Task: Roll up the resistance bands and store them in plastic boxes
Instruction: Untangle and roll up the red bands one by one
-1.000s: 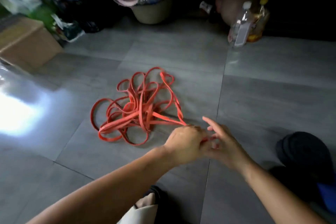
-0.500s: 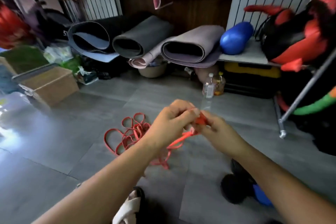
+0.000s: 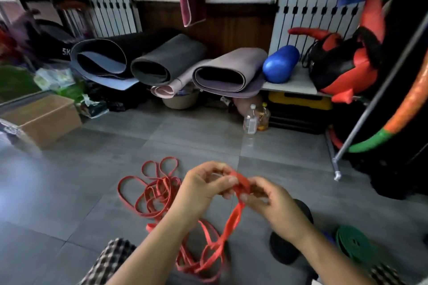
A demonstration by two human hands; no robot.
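Observation:
A long red resistance band (image 3: pixel 152 194) lies in tangled loops on the grey tiled floor, and one end rises to my hands. My left hand (image 3: pixel 203 185) pinches that end from the left. My right hand (image 3: pixel 266 196) grips it from the right, where a small red coil sits between the fingertips of both hands. A doubled strand hangs from the coil down to the floor by my knee. A rolled green band (image 3: pixel 354 243) lies on the floor at the lower right. No plastic box is clearly in view.
Rolled yoga mats (image 3: pixel 162 62) and a blue roller (image 3: pixel 280 62) line the back wall. A cardboard box (image 3: pixel 44 118) stands at the left, two bottles (image 3: pixel 254 118) behind the band. A metal rack leg (image 3: pixel 335 173) and a dark round object (image 3: pixel 287 247) are at the right.
My hands rose from the floor with the band's end and began winding it into a small coil. The view tilted up, and the band's pile was pulled nearer to me.

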